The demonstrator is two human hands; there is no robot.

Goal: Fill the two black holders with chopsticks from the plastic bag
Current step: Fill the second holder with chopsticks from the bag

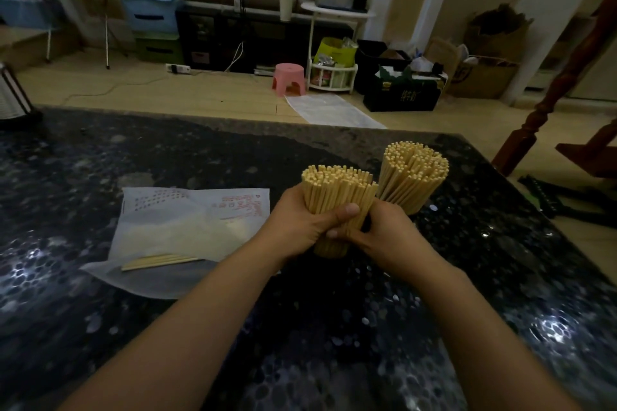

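Observation:
A thick upright bundle of pale wooden chopsticks (337, 190) stands on the dark table, gripped from both sides. My left hand (300, 220) wraps its left side with the thumb across the front. My right hand (380, 230) curls round the right side. Just behind and to the right stands a second upright bundle of chopsticks (412, 173), untouched. The black holders are hidden by the sticks and my hands. The white plastic bag (187, 230) lies flat to the left, with a few loose chopsticks (160, 262) on its near edge.
The dark speckled stone table (167, 160) fills the foreground. A lamp-like object (13, 97) stands at its far left corner. A wooden post (547, 100) rises at the right. Beyond the table are a pink stool (288, 78), boxes and a plastic sheet on the floor.

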